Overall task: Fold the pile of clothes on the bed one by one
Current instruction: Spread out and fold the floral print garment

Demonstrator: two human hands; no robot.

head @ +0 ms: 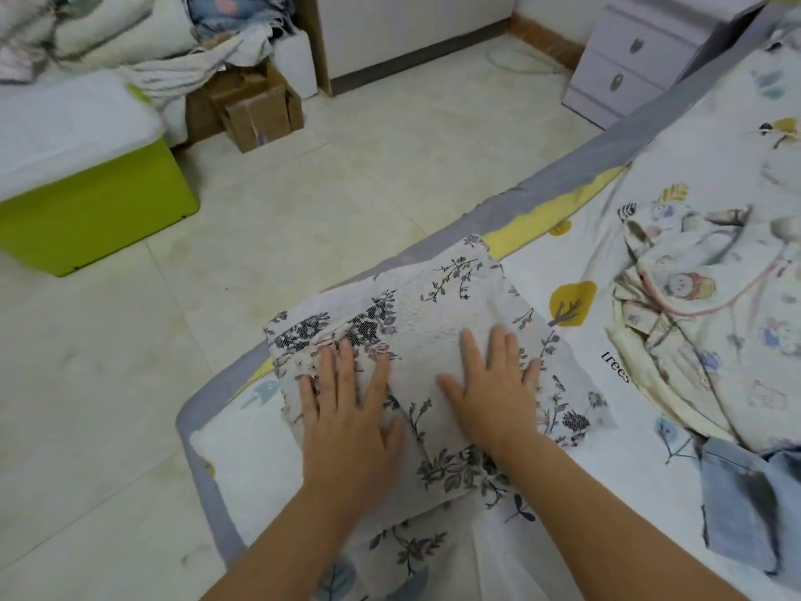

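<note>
A white garment with a grey floral print (pixel 437 323) lies folded flat at the corner of the bed (pixel 563 188). Both palms press down on it with straight, spread fingers: my left hand (pixel 346 409) on its left part, my right hand (pixel 494 392) on its right part. To the right lies a loose pile of clothes (pixel 693 323), cream with small cartoon prints. A blue denim piece (pixel 737 505) sits below that pile near the frame's right edge.
The bed sheet is white with yellow tree prints and a grey border. On the tiled floor (pixel 346 188) stand a green storage box (pixel 95 210) at left, cardboard boxes (pixel 255 110) with bedding heaped above, and a lilac drawer unit (pixel 628 67) at the back right.
</note>
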